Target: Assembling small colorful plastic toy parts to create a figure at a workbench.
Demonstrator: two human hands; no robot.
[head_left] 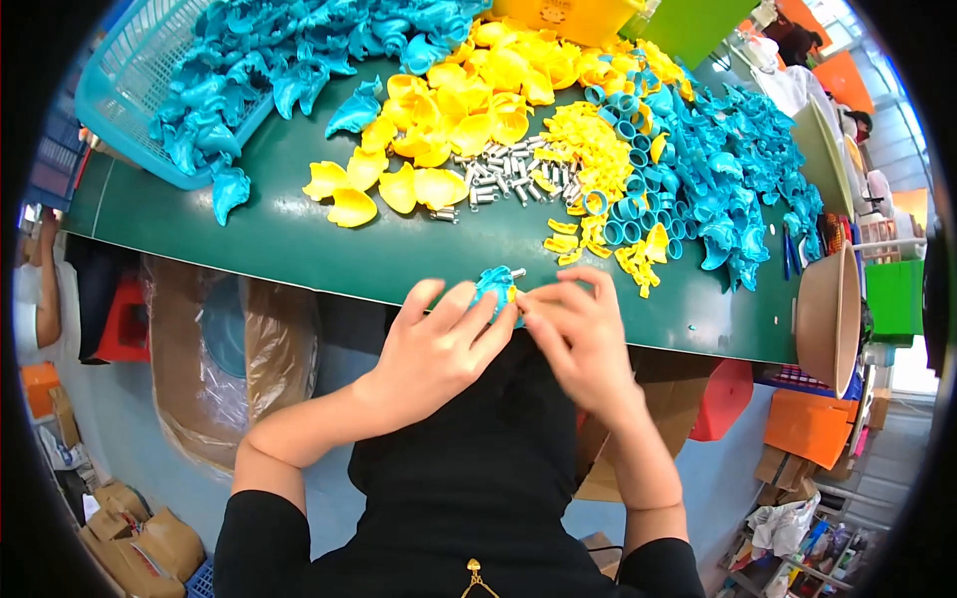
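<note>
While the green table (279, 229) bore heaped blue pieces (738, 159) and yellow shells (469, 125), the left hand (429, 344) held in its fingers, near the table's front edge, a blue part (488, 283) with a projecting silver cylinder (518, 273), the right hand's (580, 334) fingers drawn narrow beside it, their grip indeterminable.

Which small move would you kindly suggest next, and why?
I would probably have the right hand gently press the small yellow plastic piece while the left hand steadies the glossy teal plastic shell: the right hand is right beside the yellow piece, the left grips the shell, and how firmly the two fit is hidden.
</note>
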